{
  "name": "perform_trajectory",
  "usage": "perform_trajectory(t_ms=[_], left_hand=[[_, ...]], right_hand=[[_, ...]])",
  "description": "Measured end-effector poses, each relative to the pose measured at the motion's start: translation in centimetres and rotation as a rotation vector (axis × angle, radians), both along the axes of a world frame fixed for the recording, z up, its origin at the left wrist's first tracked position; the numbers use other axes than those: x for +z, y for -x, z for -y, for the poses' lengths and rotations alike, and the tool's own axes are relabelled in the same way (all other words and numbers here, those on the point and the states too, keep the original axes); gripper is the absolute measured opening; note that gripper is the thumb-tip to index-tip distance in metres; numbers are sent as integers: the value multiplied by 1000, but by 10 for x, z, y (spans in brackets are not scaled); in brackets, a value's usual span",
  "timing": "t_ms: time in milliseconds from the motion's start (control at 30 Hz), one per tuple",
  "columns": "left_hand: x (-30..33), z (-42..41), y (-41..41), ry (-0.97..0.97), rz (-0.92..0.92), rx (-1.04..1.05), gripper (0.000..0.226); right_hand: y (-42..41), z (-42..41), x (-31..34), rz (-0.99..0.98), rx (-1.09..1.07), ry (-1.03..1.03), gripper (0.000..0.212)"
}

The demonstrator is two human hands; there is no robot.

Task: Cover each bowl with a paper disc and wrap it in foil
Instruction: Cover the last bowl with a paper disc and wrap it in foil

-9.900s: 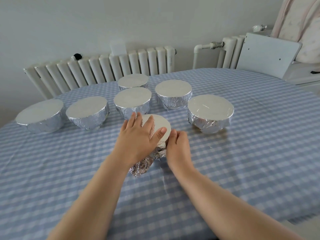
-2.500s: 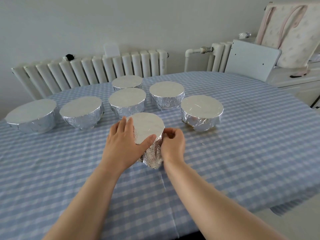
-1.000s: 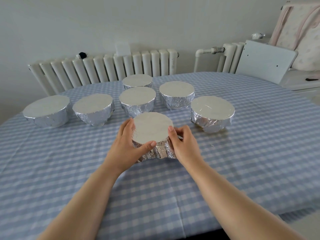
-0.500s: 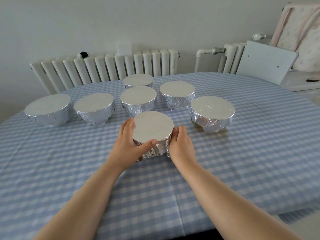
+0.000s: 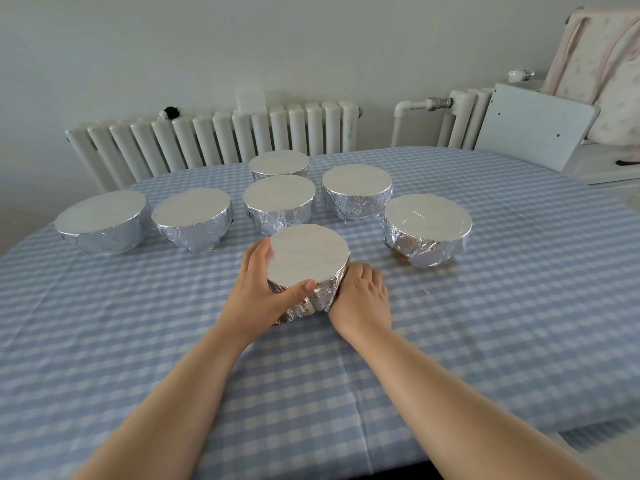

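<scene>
Now the near bowl [image 5: 306, 268] sits flat on the checked surface [image 5: 485, 306] between my two hands, paper disc [image 5: 308, 259] facing up and level. Ten seconds ago it was tipped toward me with foil bunched loosely under it; a second ago my right fingers were pinching a flap at its side. That flap is down now, and the foil [image 5: 317, 299] hugs the wall all the way round the part I can see.

My left hand [image 5: 258, 296] grips the bowl, thumb curled onto the near rim and fingers round the far left side. My right hand [image 5: 362, 299] lies against the right wall, palm and fingers pressing the foil in; the fingertips are hidden behind the bowl, so I read it as a flat press, not a pinch.

Six wrapped bowls stand behind: the left bowl [image 5: 100, 221], its neighbour [image 5: 192, 223], the middle one [image 5: 278, 204], the far one [image 5: 278, 164], the right-centre one [image 5: 356, 194] and the rightmost [image 5: 427, 228].

I judge this seventh to be the last, and nearly done: a final squeeze to set the creases, then release. The near foil looks rumpled, so it may spring loose.
</scene>
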State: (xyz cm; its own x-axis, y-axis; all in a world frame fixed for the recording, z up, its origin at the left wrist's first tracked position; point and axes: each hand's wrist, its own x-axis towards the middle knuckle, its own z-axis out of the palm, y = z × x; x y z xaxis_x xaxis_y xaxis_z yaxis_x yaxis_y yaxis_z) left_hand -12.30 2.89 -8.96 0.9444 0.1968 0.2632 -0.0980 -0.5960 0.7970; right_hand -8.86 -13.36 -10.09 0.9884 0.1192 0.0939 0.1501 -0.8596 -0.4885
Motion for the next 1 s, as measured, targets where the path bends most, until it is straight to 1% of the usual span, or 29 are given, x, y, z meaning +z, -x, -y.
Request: perform_trajectory(t_ms=[67,167,233,267,300,367,400,467,567,633,733,800,933,1000], left_hand=[[-1,0,0,-5,-4,3,115],[0,2,0,-15,-7,11,118],[-1,2,-1,-17,-16,16,120],[-1,2,0,-10,-23,19,121],[0,1,1,2,-33,21,121],[1,1,2,23,-47,29,121],[1,2,3,20,-44,33,119],[2,7,4,4,-31,47,116],[2,22,4,17,-10,122,119],[1,35,6,7,-21,201,121],[2,47,9,-25,-51,246,119],[4,47,11,-55,-49,239,112],[7,38,12,-111,-62,256,100],[7,36,13,-132,-69,255,99]], right_hand=[[1,-1,1,19,-2,26,38],[-3,8,1,19,-7,138,40],[-7,23,5,24,-51,144,44],[-9,30,8,26,-86,75,44],[-12,36,12,24,-123,-59,42],[-13,36,16,51,-142,-402,32],[-11,31,19,56,-118,-544,29],[-4,18,22,25,-70,-666,28],[0,14,32,-46,-53,-665,35],[-7,16,40,-70,-42,-706,37],[-11,17,37,-123,-46,-829,29],[-7,15,28,-106,-55,-885,22],[0,8,13,-43,-50,-835,33],[2,5,9,-10,-88,-852,28]])
